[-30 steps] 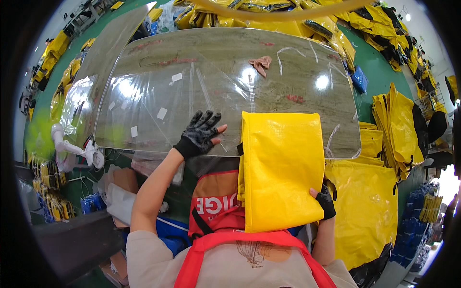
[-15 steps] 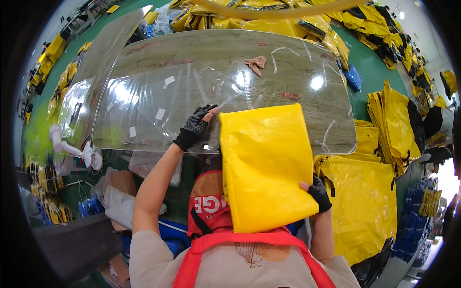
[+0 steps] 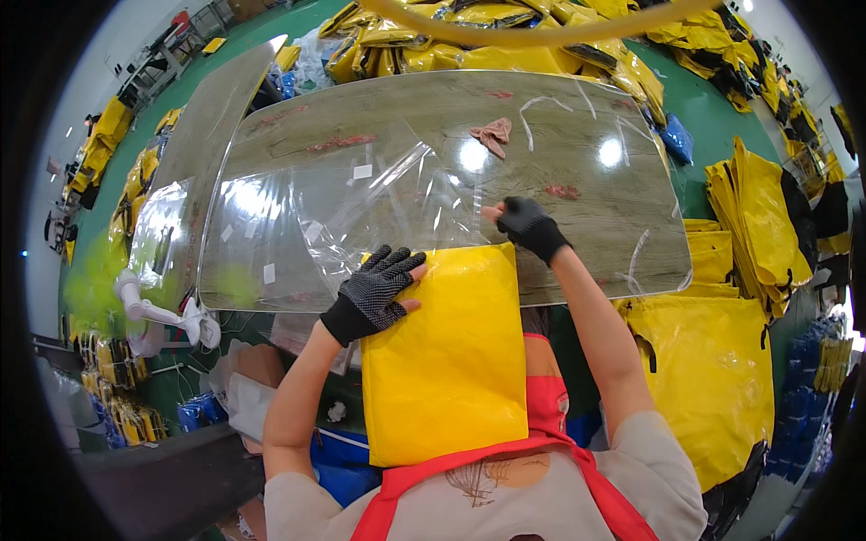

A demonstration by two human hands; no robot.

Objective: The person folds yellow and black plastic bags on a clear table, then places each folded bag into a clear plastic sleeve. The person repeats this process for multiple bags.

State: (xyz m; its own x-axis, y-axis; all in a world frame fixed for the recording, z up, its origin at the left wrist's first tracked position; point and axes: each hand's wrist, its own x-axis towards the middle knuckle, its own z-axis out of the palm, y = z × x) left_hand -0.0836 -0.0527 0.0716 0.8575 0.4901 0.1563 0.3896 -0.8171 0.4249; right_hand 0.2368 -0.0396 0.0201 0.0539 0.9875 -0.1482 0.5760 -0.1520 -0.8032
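Note:
A folded yellow sheet (image 3: 442, 370), which looks like coated fabric, lies with its top on the table's near edge and its lower part against my apron. My left hand (image 3: 374, 293), in a black dotted glove with bare fingertips, rests on its upper left corner, fingers spread. Clear plastic bags (image 3: 361, 212) lie on the table, and one runs up to the sheet's top edge. My right hand (image 3: 530, 225), gloved likewise, is above the sheet's upper right corner. Its fingers are curled, tips beside the plastic's right edge; what they hold is hidden.
The wood-patterned table (image 3: 595, 243) has a clear cover and carries a crumpled pinkish cloth (image 3: 492, 137). A pile of yellow sheets (image 3: 704, 361) is at my right, with more yellow bundles (image 3: 469, 54) beyond the table. A white jointed arm (image 3: 162, 307) stands at the left edge.
The yellow sheet has shifted left and slightly down. My left hand has come onto its corner, while my right hand has left its lower right side and moved up to the plastic.

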